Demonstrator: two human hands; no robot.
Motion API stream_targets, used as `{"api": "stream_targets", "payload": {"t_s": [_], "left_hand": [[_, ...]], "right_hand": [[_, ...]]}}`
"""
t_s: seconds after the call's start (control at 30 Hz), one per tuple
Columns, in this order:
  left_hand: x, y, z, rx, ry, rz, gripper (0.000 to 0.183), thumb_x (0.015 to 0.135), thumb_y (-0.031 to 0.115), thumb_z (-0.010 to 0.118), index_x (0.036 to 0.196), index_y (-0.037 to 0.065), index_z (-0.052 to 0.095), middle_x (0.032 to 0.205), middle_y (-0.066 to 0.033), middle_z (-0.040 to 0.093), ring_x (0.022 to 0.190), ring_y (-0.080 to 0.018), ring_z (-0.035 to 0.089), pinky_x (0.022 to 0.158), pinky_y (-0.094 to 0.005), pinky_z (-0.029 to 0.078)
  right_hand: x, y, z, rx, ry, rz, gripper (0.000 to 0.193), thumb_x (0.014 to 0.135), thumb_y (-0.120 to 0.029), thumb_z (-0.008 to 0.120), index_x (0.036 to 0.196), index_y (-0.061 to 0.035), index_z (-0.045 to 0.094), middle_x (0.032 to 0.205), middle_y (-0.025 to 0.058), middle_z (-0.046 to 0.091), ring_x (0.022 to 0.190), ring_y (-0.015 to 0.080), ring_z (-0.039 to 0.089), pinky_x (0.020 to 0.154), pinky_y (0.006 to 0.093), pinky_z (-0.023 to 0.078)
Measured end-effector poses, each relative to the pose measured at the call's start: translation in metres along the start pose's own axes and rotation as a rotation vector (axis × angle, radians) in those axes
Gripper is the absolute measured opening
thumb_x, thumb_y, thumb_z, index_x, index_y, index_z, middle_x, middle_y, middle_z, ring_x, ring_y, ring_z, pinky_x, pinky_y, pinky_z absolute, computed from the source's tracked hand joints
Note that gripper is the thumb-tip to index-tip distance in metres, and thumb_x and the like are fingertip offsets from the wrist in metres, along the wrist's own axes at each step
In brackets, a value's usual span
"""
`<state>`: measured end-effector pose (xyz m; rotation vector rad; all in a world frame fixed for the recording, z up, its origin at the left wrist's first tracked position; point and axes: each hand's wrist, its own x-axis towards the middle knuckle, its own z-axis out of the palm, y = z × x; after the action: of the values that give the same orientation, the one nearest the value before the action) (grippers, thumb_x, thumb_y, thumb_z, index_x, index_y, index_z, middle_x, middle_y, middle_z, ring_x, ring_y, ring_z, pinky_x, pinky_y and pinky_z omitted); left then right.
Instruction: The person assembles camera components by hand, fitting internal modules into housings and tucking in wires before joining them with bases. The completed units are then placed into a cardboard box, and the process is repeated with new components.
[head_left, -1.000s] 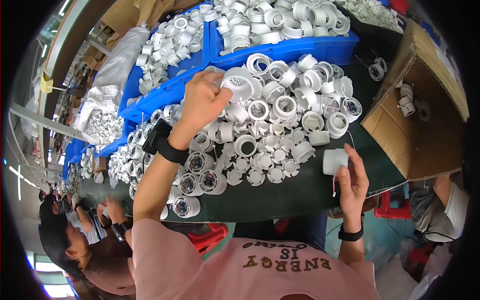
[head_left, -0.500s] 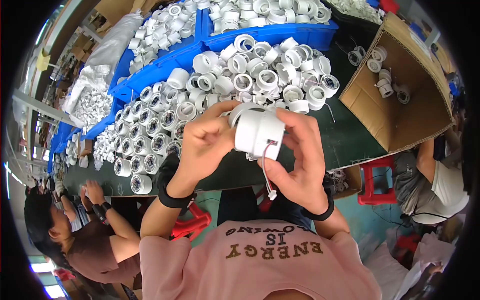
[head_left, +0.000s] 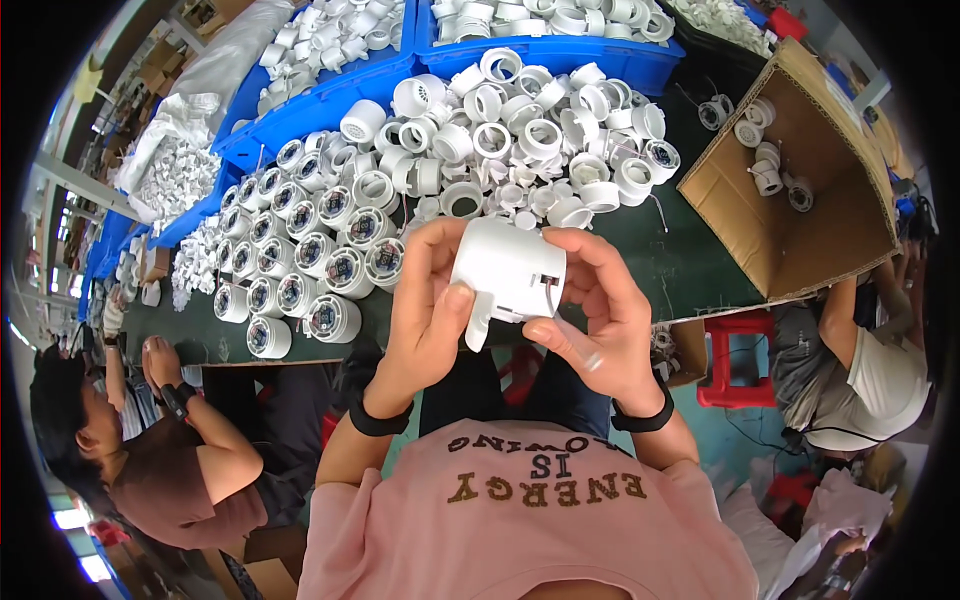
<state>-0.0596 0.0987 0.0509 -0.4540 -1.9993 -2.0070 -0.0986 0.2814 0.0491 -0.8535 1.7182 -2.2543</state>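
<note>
A white cylindrical plastic housing (head_left: 508,262) is held between my two hands above the near edge of the table. My left hand (head_left: 425,310) grips its left side, the thumb beside a flat white tab that sticks out downward. Around the right end curl the fingers of my right hand (head_left: 605,315), with the thumb below. A short cable comes out of a small slot in the housing and runs down by my right thumb; its end is blurred. Beyond my hands lies a pile of loose white plastic rings (head_left: 540,138). Rows of similar housings with circuit boards inside (head_left: 313,250) stand to the left.
Blue bins (head_left: 310,118) of white parts line the back of the dark green table (head_left: 640,268). An open cardboard box (head_left: 735,240) with a few housings lies at the right. A co-worker (head_left: 180,470) sits at the left, another person (head_left: 860,380) at the right. A red stool (head_left: 738,362) stands below.
The housing has turned in my hands and come slightly lower. The tab now shows at its lower left, and the hanging cable has swung toward my right thumb. My left hand has moved lower.
</note>
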Motion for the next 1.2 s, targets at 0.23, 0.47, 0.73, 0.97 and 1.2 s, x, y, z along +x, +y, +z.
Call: {"api": "stream_targets", "payload": {"t_s": [0.23,0.47,0.73,0.97,1.2], "left_hand": [[-0.009,0.013,0.008,0.031,0.086,-0.015,0.042,0.097,0.029,0.033,0.127,-0.001,0.036,0.116,-0.0158,0.049,0.103,-0.0205,0.051,0.089,-0.0326,0.039],[-0.025,0.008,0.013,0.165,0.193,-0.171,0.052,0.097,0.041,0.023,0.119,-0.001,0.046,0.097,-0.0118,0.057,0.083,-0.0165,0.056,0.072,-0.0281,0.043],[-0.05,0.005,0.001,0.064,0.185,-0.224,0.053,0.1,0.037,0.025,0.13,-0.004,0.04,0.105,-0.0114,0.054,0.087,-0.0146,0.054,0.072,-0.0252,0.043],[-0.117,0.015,-0.016,0.101,0.577,-0.362,0.055,0.088,0.016,0.06,0.132,-0.002,0.033,0.113,-0.0094,0.051,0.098,-0.0146,0.054,0.085,-0.0286,0.046],[-0.214,-0.009,-0.213,0.193,1.285,-0.48,0.04,0.089,0.034,0.055,0.117,0.006,0.056,0.107,-0.0079,0.061,0.094,-0.0197,0.06,0.073,-0.0312,0.049]], "right_hand": [[-0.007,0.005,0.007,-0.215,-0.055,-0.162,0.069,0.071,-0.014,0.079,0.128,0.0014,0.044,0.11,0.0113,0.05,0.098,0.0204,0.058,0.079,0.0315,0.052],[-0.012,0.005,0.015,-0.342,-0.083,-0.241,0.069,0.067,-0.012,0.081,0.127,-0.0002,0.049,0.103,0.0109,0.051,0.087,0.0188,0.061,0.071,0.0301,0.055],[-0.012,0.008,0.034,-0.405,-0.025,-0.133,0.067,0.058,-0.014,0.086,0.117,-0.0007,0.058,0.081,0.0057,0.054,0.061,0.0104,0.054,0.053,0.0225,0.048],[-0.014,0.029,0.09,-0.505,-0.353,-0.181,0.057,0.07,-0.012,0.077,0.121,-0.0052,0.053,0.089,0.0081,0.054,0.061,0.0149,0.055,0.053,0.0241,0.047],[-0.021,0.038,0.032,-0.438,-0.286,0.075,0.04,0.077,-0.003,0.068,0.115,-0.0029,0.055,0.097,0.0085,0.054,0.067,0.013,0.058,0.058,0.0248,0.049]]}}
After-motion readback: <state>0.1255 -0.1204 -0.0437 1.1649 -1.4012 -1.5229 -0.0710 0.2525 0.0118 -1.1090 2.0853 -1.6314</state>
